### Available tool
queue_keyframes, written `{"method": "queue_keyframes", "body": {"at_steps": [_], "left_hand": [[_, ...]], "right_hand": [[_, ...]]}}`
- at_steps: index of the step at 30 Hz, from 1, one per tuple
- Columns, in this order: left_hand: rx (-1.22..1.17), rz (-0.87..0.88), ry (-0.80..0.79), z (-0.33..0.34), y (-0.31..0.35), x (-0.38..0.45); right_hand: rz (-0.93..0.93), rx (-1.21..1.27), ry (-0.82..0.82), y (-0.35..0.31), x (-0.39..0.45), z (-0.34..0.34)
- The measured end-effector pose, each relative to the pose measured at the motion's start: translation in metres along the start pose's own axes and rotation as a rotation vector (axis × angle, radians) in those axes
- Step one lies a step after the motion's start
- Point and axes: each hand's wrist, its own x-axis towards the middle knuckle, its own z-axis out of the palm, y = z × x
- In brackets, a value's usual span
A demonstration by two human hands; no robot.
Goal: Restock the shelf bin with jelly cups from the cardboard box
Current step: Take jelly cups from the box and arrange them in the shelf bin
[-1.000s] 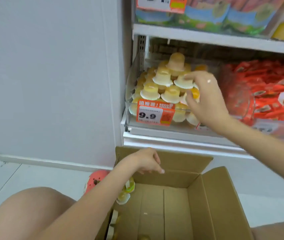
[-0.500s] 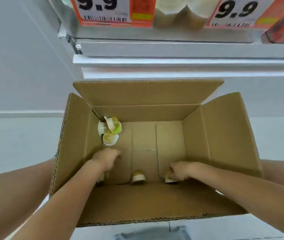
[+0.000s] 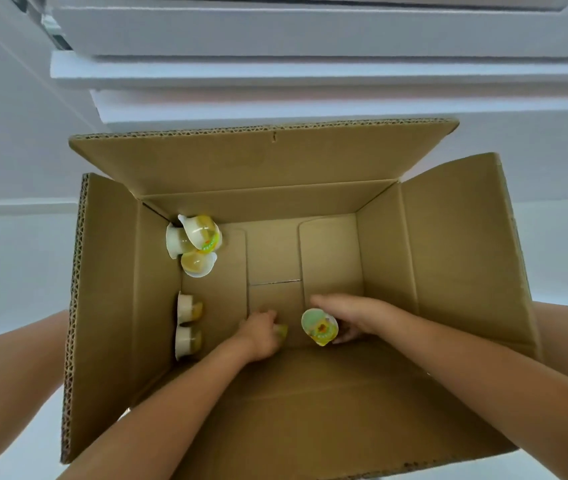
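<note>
- Head view, the only one: the cardboard box (image 3: pixel 455 244) stands open on the floor under the white shelf base (image 3: pixel 310 74), and both forearms reach down into it. The shelf bin is out of view.
- The right hand (image 3: pixel 355 315) is near the box's near wall, a little right of the floor's middle. Its fingers curl round a jelly cup (image 3: pixel 320 326), which is tipped so that its printed foil lid faces up toward the camera; its body is hidden under the palm.
- The left hand (image 3: pixel 261 332) is just left of that cup, also close to the near wall. Its fingers are curled over a second jelly cup (image 3: pixel 280 330), of which only a yellow edge shows, so I cannot tell how that cup lies.
- Two side-lying cups (image 3: pixel 189 327) rest against the box's left wall, lids flat to the wall, axes pointing across the floor toward the left hand. The left hand is plainly the nearer one.
- A cluster of three cups (image 3: pixel 196 245) sits in the far left corner, well apart from both hands and again on the left hand's side.
- My judgement: both hands are loaded, so the coming move is a lift straight up out of the box toward the shelf above its far flap. The five cups left all lie leftward, which favours the left hand afterwards.
</note>
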Motion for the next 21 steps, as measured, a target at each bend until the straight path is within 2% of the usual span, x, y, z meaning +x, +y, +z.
{"method": "queue_keyframes", "body": {"at_steps": [3,6,10,14,18,21], "left_hand": [[-0.683,-0.108,-0.098,-0.024,0.011,-0.016],[-1.030,-0.165,-0.217,-0.056,0.024,-0.048],[-1.249,-0.127,-0.211,-0.101,0.047,-0.098],[-1.354,-0.030,-0.076,-0.142,0.072,-0.160],[-1.436,0.263,-0.108,-0.163,0.105,-0.235],[-1.470,0.471,-0.133,-0.173,0.126,-0.269]], "right_hand": [[-0.026,0.177,-0.017,-0.006,-0.018,-0.006],[-0.078,0.329,-0.018,-0.016,-0.049,-0.006],[-0.249,0.373,0.036,-0.038,-0.113,-0.008],[-0.615,0.411,0.067,-0.056,-0.200,-0.021],[-1.109,0.309,0.164,-0.054,-0.284,-0.028],[-1.308,0.084,0.319,-0.052,-0.329,-0.033]]}}
